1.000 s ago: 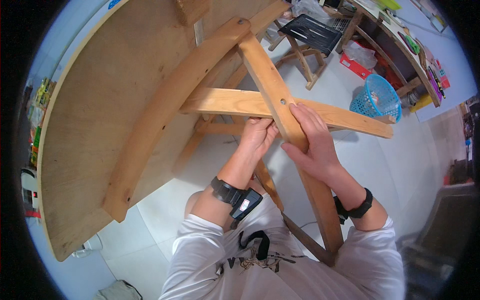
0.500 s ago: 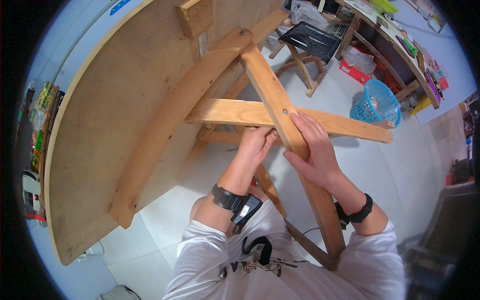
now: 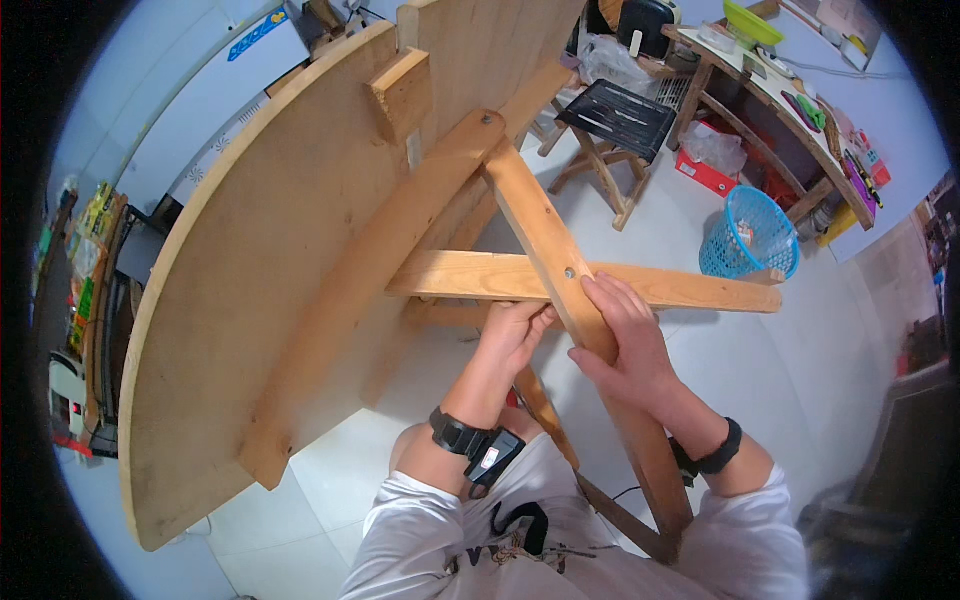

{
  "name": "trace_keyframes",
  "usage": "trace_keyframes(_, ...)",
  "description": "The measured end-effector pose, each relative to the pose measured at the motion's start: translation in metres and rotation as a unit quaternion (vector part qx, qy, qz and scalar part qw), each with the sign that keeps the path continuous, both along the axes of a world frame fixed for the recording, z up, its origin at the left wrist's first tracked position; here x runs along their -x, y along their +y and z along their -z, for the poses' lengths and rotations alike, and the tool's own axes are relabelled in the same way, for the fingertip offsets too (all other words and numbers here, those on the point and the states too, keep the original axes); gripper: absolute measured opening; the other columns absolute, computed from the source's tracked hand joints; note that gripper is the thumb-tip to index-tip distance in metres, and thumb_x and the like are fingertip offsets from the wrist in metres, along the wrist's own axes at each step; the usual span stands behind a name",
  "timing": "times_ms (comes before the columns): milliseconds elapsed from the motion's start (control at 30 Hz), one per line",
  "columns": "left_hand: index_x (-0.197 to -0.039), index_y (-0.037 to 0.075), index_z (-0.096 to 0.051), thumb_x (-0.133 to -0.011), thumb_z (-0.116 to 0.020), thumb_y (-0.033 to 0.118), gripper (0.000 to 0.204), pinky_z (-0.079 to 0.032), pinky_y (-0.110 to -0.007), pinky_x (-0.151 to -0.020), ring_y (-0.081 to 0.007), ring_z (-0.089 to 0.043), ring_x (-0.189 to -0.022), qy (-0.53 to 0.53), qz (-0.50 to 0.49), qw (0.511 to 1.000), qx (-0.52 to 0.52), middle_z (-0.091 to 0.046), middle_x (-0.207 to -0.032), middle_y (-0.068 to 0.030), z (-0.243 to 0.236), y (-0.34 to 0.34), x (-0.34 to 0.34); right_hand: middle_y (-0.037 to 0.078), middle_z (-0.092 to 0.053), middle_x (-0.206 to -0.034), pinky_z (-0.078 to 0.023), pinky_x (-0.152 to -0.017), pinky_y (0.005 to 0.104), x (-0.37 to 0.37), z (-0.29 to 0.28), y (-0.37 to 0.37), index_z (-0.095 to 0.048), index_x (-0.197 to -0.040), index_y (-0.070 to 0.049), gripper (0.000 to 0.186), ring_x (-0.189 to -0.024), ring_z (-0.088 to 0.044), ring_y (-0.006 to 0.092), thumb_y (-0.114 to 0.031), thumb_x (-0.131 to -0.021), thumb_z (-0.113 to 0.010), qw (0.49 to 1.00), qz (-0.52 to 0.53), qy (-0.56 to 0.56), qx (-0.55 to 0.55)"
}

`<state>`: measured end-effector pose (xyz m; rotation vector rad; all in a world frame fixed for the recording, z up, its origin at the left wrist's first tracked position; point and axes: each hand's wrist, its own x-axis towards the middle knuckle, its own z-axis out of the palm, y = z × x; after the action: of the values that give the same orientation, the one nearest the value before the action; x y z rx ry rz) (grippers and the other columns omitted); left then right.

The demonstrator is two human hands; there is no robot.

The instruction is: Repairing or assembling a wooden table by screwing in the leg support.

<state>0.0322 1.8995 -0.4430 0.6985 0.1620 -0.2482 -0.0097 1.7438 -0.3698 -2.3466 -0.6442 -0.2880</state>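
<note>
Two wooden legs cross in front of me: a slanting leg (image 3: 545, 225) over a level leg (image 3: 690, 287). A bolt (image 3: 570, 272) shows in the slanting leg at the crossing. My right hand (image 3: 630, 345) grips this leg just below the bolt, its fingers along the face and thumb across to the left edge. Beneath the level leg, my left hand (image 3: 515, 335) is closed, with fingertips behind the slanting leg; what they hold is hidden. On the left, a round wooden tabletop (image 3: 215, 330) stands on edge. A curved wooden brace (image 3: 365, 255) crosses its underside.
A black-topped folding stool (image 3: 618, 118) stands beyond the legs. The blue plastic basket (image 3: 738, 262) is by the level leg's right end. Farther right is a cluttered workbench (image 3: 770, 110), with a red box (image 3: 705, 172) underneath. White tiles (image 3: 300, 525) cover the floor.
The whole scene sits lower in the picture, showing more of the area behind the tabletop. Both hands keep about the same places on the crossed legs.
</note>
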Motion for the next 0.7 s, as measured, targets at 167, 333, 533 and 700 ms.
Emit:
trace_keyframes(167, -0.101, 0.001, -0.053, -0.079, -0.054, 0.0, 0.022, -0.046, -0.03, -0.075, -0.0177, -0.055, -0.088, 0.007, 0.039, 0.999, 0.014, -0.057, -0.099, -0.0089, 0.013, 0.003, -0.002, 0.024, -0.042, -0.118, -0.027, -0.096, 0.0441, -0.001, -0.001, -0.002, -0.037, -0.122, -0.001, 0.067, -0.114, -0.037, 0.0369, -0.026, -0.065, -0.064, 1.0, 0.0, -0.002, 0.006)
trace_keyframes(333, -0.106, 0.0, -0.051, -0.08, -0.053, 0.001, 0.027, -0.044, -0.034, -0.084, -0.0207, -0.053, -0.097, 0.008, 0.075, 0.997, 0.002, -0.055, -0.107, -0.0095, 0.021, 0.005, -0.006, 0.024, -0.043, -0.118, -0.028, -0.096, 0.0445, 0.001, -0.002, 0.0, -0.037, -0.122, -0.001, 0.067, -0.113, -0.038, 0.0372, -0.026, -0.066, -0.064, 1.0, -0.013, -0.016, 0.002)
trace_keyframes(533, -0.096, 0.001, -0.054, -0.08, -0.054, 0.001, 0.017, -0.045, -0.023, -0.066, -0.0124, -0.055, -0.074, 0.018, 0.07, 0.996, 0.05, -0.059, -0.09, -0.0068, 0.006, 0.001, -0.007, 0.022, -0.043, -0.117, -0.028, -0.095, 0.0443, 0.001, -0.002, 0.0, -0.037, -0.121, -0.001, 0.066, -0.112, -0.038, 0.0375, -0.022, -0.066, -0.065, 1.0, -0.01, -0.011, 0.005)
trace_keyframes(700, -0.106, 0.0, -0.051, -0.079, -0.055, 0.003, 0.028, -0.042, -0.034, -0.087, -0.0198, -0.053, -0.098, 0.017, 0.092, 0.992, 0.081, -0.055, -0.107, -0.0094, 0.024, 0.009, -0.009, 0.022, -0.042, -0.118, -0.029, -0.095, 0.0437, 0.0, 0.0, -0.002, -0.036, -0.123, -0.002, 0.066, -0.112, -0.038, 0.0376, -0.022, -0.067, -0.065, 0.999, -0.021, -0.034, -0.005)
